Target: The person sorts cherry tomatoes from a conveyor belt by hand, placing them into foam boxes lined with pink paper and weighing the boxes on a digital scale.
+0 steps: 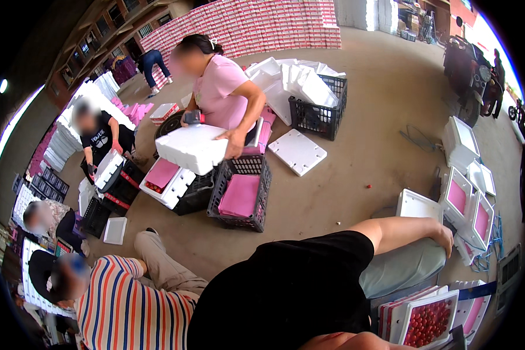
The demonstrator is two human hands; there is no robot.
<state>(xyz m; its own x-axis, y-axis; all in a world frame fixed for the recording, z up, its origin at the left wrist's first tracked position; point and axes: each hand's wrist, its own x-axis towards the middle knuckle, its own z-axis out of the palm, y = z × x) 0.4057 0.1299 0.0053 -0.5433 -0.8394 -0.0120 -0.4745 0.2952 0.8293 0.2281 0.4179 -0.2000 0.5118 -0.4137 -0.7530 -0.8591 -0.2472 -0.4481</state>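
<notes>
My black-sleeved left arm reaches across the lower middle to my left hand (444, 240), which rests at my grey-trousered knee (402, 274), fingers curved and partly hidden. Skin at the bottom edge seems to be my right arm or hand (350, 343); its fingers are not clear. To the right of it, white foam boxes stand tilted, one full of small red fruit (426, 321), others with pink sheets (475, 315). Beyond my left hand are more white boxes with pink liners (456, 197) and an open white box (417, 207).
A co-worker in pink (227, 87) holds a tape dispenser and a white foam lid (189, 146) over black crates (239, 198). A striped-shirt person (134, 297) sits at lower left; others work behind. A loose lid (297, 151) lies mid-floor, a motor vehicle (466, 76) stands at right.
</notes>
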